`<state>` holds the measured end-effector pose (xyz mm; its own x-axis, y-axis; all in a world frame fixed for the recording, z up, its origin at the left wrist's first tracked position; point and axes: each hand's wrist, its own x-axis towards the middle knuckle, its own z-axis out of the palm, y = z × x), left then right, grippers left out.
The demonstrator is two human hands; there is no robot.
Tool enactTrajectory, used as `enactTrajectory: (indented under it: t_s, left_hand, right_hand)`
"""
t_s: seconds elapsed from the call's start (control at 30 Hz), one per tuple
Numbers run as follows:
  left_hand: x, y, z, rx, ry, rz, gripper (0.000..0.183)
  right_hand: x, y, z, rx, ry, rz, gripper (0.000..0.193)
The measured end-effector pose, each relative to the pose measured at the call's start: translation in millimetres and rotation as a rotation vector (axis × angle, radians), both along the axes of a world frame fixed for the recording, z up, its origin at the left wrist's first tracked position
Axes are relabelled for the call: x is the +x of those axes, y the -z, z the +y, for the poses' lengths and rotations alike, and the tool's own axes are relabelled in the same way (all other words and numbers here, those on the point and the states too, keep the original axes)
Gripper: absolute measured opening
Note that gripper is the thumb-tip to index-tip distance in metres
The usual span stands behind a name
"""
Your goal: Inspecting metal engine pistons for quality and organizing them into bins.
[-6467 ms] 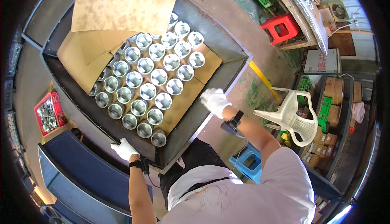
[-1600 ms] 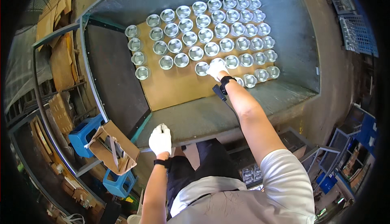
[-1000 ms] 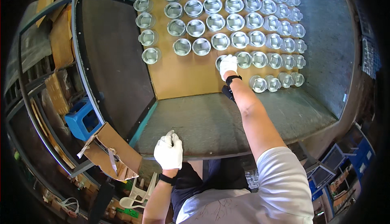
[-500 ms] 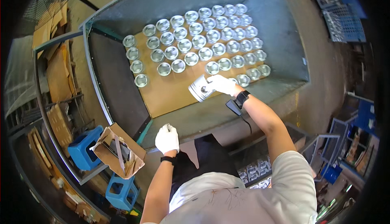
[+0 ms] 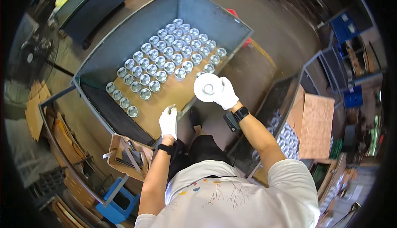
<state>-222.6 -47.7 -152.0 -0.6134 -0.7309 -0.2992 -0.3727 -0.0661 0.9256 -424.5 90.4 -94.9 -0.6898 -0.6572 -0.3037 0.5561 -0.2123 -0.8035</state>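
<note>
My right hand (image 5: 226, 94), in a white glove, grips a silvery engine piston (image 5: 204, 81) by its side. The piston's round face, with a ringed centre, is turned up toward me. It hangs over the front edge of a grey metal bin, hiding part of the pistons behind it. My left hand (image 5: 168, 122), also gloved, is at the bin's front rim, its fingers drawn together; anything in them is too small to make out. On the brown cardboard sheet (image 5: 165, 100) in the bin, several rows of pistons (image 5: 168, 67) stand apart from my left hand.
The grey bin's wall (image 5: 136, 21) rises around the pistons. An open cardboard box (image 5: 120, 155) hangs at its near left corner, above a blue stool (image 5: 118, 205). At right, a second bin holds more pistons (image 5: 288, 140) beside a cardboard sheet (image 5: 316, 124). A fan stands far left.
My view has turned right, bringing the second bin into sight. My right hand has lifted the piston away from the cardboard and tipped its round face up. My left hand stays near the rim.
</note>
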Motion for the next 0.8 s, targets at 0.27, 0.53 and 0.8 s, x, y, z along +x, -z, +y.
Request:
enactTrajectory:
  t_s: [0.27,0.53,0.8]
  left_hand:
    - [-25,-84,80,0.386,0.371,0.144,0.033]
    - [-39,-111,174,0.325,0.685,0.015,0.053]
    - [-45,-114,289,-0.149,0.871,0.029,0.047]
  right_hand:
    - [63,28,105,0.153,0.365,0.286,0.012]
    - [139,-11,195,0.625,0.162,0.71,0.039]
    - [189,50,315,-0.786,0.547,-0.405,0.04]
